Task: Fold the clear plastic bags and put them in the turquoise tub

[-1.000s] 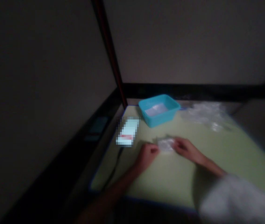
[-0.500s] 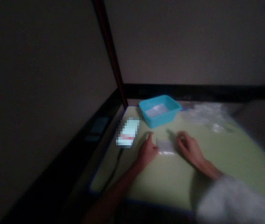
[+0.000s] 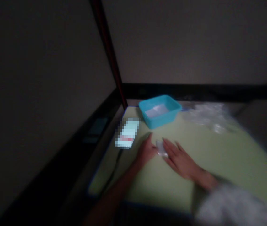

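Since the earlier frame, the right hand (image 3: 180, 160) has moved over the plastic packet (image 3: 161, 149). The left hand (image 3: 146, 150) seems to touch its left edge; whether pinching, I cannot tell. On the counter (image 3: 218, 150), the right hand, flat and open, should press evenly.

The person's left hand (image 3: 145, 150) points its index finger (image 3: 150, 138) forward, thumb angled toward the right hand (image 3: 181, 161), which is flattened, palm down, fingers extended leftward. Behind the left hand, the bare forearm (image 3: 124, 180) slants back.
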Demonstrator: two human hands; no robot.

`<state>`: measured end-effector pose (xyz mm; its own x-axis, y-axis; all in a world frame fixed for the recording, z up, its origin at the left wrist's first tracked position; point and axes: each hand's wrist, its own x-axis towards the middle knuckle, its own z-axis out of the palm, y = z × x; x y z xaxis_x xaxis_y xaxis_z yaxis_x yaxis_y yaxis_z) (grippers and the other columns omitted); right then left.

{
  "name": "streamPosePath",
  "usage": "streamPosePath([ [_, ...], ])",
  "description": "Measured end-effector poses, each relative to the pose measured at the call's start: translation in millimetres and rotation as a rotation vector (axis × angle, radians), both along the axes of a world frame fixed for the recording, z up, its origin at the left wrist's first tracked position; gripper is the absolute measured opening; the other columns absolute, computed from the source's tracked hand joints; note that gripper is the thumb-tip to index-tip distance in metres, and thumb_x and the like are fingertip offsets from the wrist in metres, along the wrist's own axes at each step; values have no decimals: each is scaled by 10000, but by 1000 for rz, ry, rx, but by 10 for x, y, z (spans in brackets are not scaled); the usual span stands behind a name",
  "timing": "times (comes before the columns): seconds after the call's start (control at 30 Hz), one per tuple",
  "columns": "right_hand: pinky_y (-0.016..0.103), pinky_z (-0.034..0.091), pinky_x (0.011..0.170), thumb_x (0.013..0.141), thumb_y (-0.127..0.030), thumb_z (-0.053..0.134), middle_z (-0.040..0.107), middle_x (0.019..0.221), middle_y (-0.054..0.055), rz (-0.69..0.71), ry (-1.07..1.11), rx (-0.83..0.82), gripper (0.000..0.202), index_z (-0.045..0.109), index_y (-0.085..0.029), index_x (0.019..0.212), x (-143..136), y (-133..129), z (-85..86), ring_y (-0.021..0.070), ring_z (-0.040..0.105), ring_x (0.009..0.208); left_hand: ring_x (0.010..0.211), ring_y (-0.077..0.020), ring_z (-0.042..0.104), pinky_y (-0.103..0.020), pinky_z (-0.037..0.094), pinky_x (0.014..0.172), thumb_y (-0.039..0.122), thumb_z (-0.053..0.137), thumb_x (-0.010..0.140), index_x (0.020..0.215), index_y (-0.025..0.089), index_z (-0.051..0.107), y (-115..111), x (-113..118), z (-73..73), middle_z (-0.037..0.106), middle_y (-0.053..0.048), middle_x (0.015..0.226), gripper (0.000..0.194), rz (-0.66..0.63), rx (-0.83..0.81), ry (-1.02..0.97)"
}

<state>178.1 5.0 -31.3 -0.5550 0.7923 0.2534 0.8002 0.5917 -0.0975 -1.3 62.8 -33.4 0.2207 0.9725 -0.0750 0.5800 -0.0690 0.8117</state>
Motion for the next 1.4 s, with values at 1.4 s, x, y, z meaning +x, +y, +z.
streamPosePath([
  [1.4, 510, 286, 1072, 935, -437, 372, 274, 1488, 177, 52, 68, -78, 633, 194, -126, 1457, 215, 71, -1, 247, 212, 1382, 1395, -255, 191, -420, 235, 1126, 427, 437, 880, 1403, 43, 258, -433, -31, 144, 251, -187, 1487, 673, -441, 569, 476],
])
